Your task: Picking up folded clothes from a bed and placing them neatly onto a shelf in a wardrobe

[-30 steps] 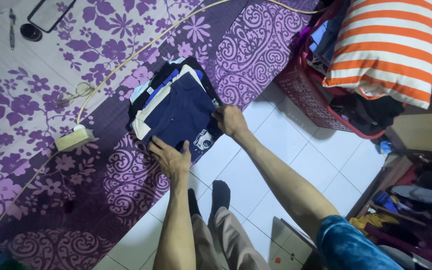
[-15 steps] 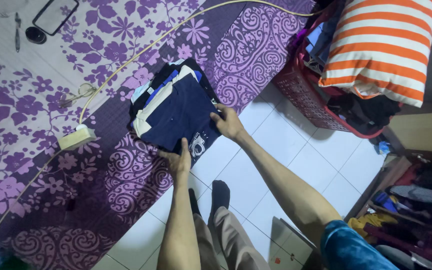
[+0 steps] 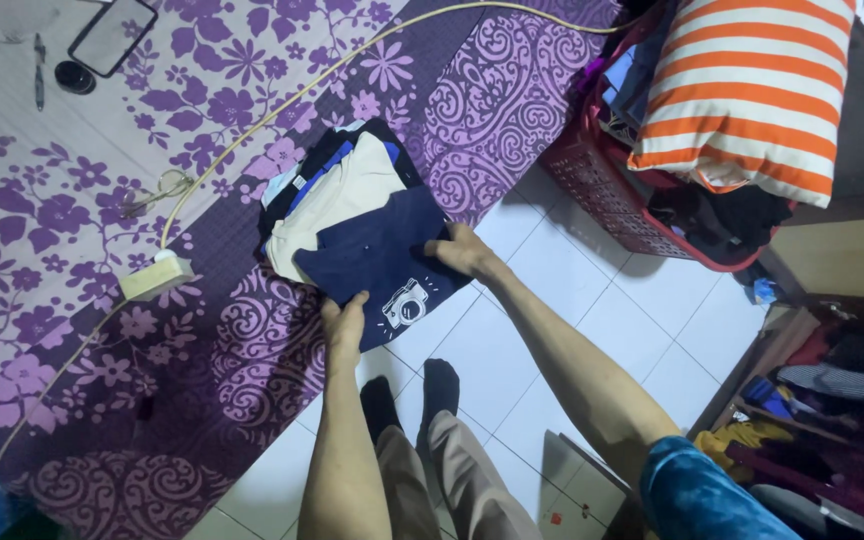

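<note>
Left hand grips the near edge of a navy shirt, fingers curled under. Right hand pinches its right edge. The shirt tops a stack of clothes on the purple bed.

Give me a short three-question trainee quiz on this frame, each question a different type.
1. True or false: both hands grip the folded navy shirt with a white camera print.
2. What rests on the red plastic laundry basket? A) orange-and-white striped pillow B) towel C) box
3. What surface does the clothing stack lie on?

Key: 1. True: left hand at the near edge, right hand at the side. 2. A. 3. The purple floral mattress.
</note>
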